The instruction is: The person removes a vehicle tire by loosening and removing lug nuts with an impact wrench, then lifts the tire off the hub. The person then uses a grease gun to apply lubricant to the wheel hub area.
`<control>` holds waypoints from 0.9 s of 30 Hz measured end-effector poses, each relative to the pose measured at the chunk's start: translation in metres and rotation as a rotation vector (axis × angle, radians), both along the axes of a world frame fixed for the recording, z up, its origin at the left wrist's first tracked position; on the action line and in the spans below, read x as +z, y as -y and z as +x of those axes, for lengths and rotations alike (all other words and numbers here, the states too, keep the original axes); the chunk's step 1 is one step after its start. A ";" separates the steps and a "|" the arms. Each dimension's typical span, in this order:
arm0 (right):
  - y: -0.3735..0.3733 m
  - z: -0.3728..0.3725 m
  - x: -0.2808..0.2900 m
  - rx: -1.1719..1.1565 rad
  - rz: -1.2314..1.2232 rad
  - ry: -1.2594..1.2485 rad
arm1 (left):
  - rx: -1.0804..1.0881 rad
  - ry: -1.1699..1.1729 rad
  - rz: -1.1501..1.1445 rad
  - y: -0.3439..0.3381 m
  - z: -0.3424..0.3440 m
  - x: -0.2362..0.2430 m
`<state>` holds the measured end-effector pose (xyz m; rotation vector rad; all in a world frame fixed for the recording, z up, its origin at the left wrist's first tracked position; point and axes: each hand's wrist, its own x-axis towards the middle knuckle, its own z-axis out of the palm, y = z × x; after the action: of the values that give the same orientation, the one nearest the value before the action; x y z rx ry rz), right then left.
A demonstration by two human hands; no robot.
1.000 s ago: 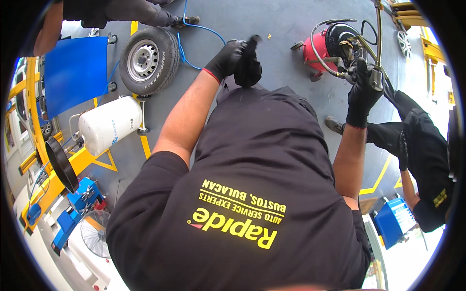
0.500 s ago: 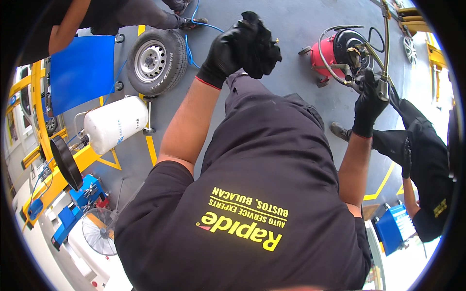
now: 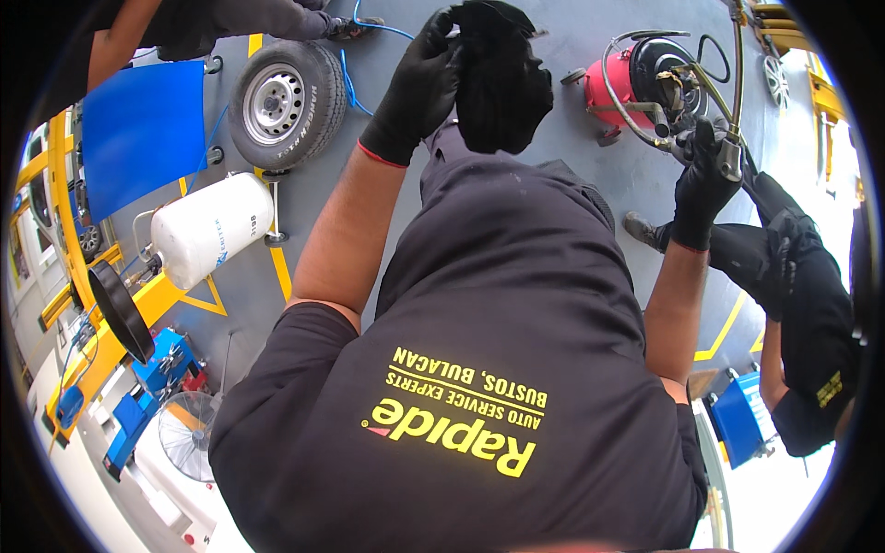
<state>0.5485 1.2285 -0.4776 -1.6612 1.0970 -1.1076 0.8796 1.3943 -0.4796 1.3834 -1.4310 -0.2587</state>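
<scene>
Both my hands wear black gloves with red cuffs. My left hand [image 3: 419, 97] is raised in front of me, its fingers closed on a black cloth [image 3: 505, 88] that hangs bunched to the right. A small metallic bit pokes out near the cloth's upper right edge; what it belongs to is hidden. At the right, my right hand [image 3: 702, 189] is wrapped round a metal hose handle [image 3: 728, 162], with the thumb pointing up. A long metal pipe [image 3: 737, 74] rises from that handle. Just beyond it stands a red drum [image 3: 613, 85] with a black top and looping hoses.
A tyre on a steel rim [image 3: 286, 106], a blue panel [image 3: 143, 134] and a white tank [image 3: 212, 230] stand to the left. Blue air hose [image 3: 348, 78] trails over the floor. One person [image 3: 258, 28] is at the far left, another [image 3: 802, 295] close on my right.
My left hand has shifted slightly left and up, and the cloth hangs more spread out. My right hand keeps its grip, a little lower. The person at right has moved a gloved hand.
</scene>
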 end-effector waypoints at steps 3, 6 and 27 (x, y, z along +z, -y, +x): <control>0.000 -0.003 -0.002 0.050 -0.055 -0.008 | -0.085 -1.021 0.194 0.002 -0.007 -0.025; 0.003 -0.005 -0.005 0.066 -0.051 -0.021 | 0.016 -0.446 0.292 -0.010 -0.006 -0.048; 0.006 -0.001 -0.011 0.046 -0.082 -0.122 | -0.089 0.175 0.635 -0.043 -0.036 -0.157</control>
<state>0.5473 1.2221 -0.4881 -1.8297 1.0964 -1.0458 0.8433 1.4369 -0.6367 1.8861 -1.6331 -0.7105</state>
